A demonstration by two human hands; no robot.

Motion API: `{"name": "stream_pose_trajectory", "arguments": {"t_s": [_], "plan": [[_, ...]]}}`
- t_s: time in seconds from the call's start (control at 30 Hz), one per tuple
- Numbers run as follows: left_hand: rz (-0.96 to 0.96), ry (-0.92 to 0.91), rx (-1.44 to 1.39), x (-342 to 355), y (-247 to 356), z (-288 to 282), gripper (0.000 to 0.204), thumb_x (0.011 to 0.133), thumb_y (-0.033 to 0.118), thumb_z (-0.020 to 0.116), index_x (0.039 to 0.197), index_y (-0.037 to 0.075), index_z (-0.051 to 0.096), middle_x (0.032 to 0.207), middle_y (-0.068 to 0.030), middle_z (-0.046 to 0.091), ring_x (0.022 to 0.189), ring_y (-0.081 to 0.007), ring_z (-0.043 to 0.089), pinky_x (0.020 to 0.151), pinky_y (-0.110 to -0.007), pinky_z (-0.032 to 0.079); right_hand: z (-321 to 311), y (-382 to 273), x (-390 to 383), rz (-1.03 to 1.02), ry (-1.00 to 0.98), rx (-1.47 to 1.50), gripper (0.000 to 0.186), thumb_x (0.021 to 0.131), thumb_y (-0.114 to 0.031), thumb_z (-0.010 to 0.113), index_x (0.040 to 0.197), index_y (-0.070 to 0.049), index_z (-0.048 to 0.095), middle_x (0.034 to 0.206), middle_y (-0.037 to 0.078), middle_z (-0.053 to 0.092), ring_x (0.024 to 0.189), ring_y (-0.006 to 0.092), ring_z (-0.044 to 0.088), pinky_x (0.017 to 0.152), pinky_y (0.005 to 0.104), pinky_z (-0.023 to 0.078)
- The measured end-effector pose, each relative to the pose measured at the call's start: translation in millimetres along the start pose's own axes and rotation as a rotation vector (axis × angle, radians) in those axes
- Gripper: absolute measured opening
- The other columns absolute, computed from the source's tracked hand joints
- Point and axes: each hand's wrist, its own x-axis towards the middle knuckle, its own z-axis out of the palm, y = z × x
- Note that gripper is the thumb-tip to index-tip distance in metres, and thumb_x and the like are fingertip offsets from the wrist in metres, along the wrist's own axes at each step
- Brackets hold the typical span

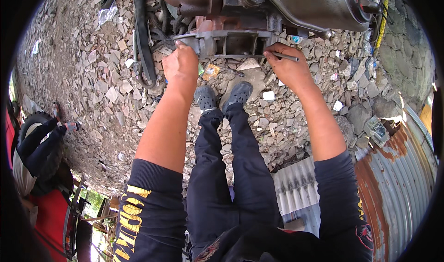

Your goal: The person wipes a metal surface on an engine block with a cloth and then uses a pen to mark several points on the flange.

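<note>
At the top of the head view is a dark, greasy engine (236,3) with a grey cast-metal housing (233,44) across its lower side. My left hand (180,64) is closed at the left end of this housing, its thumb along the rim; the other fingers are mostly hidden. Near the right end, my right hand (289,68) is closed around a short grey metal rod (286,57), which sticks out to the right between thumb and fingers. Those fingertips meet the housing's edge. How the rod's other end lies is hidden by the hand.
Broken stone and tile pieces (111,93) cover the ground. A black hose (141,35) and coiled chain-like links (162,24) lie left of the engine. Rusty corrugated sheets (393,188) stand at lower right. At far left a person (39,144) is beside a wheeled red vehicle (51,220).
</note>
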Motion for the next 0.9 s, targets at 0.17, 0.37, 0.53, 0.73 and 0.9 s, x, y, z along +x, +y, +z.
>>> {"name": "stream_pose_trajectory", "arguments": {"t_s": [0.17,0.37,0.53,0.73,0.9], "plan": [[0.017,-0.007,0.028,8,-5,11,0.057,0.093,0.03,0.061,0.134,-0.007,0.046,0.105,-0.0202,0.07,0.101,-0.0336,0.067,0.088,-0.041,0.05,7,18,-1,0.367,-0.034,0.617,0.021,0.091,-0.018,0.067,0.093,0.003,0.067,0.078,0.007,0.07,0.064,0.0075,0.06,0.06,0.0227,0.045],[0.085,-0.015,0.092,-2,1,-3,0.06,0.093,0.031,0.062,0.135,-0.007,0.045,0.104,-0.021,0.07,0.1,-0.0338,0.068,0.087,-0.041,0.051,19,45,-11,0.396,-0.06,0.985,0.021,0.092,-0.017,0.067,0.105,-0.001,0.067,0.085,0.007,0.07,0.068,0.0071,0.059,0.057,0.0202,0.042],[-0.036,0.019,0.005,9,-6,10,0.058,0.105,0.029,0.021,0.107,-0.005,0.068,0.104,-0.0223,0.07,0.101,-0.0349,0.067,0.101,-0.039,0.043,-4,64,-22,0.36,-0.157,1.005,0.019,0.093,-0.013,0.065,0.105,0.001,0.069,0.088,0.006,0.07,0.072,0.0081,0.059,0.06,0.0218,0.044],[-0.038,-0.015,0.033,8,-4,5,0.053,0.093,0.036,0.055,0.129,-0.003,0.051,0.107,-0.0214,0.069,0.103,-0.0362,0.066,0.091,-0.043,0.05,14,43,-17,0.15,0.016,0.657,0.022,0.093,-0.014,0.064,0.11,-0.002,0.07,0.088,0.003,0.07,0.074,0.0093,0.059,0.071,0.0248,0.049],[0.06,-0.027,0.131,-11,6,-16,0.058,0.093,0.034,0.059,0.136,-0.003,0.047,0.107,-0.0214,0.069,0.104,-0.0362,0.066,0.09,-0.043,0.051,5,35,-7,0.269,-0.16,0.596,0.022,0.092,-0.016,0.061,0.106,-0.003,0.072,0.081,0.004,0.069,0.069,0.0093,0.059,0.067,0.0254,0.049]]}}
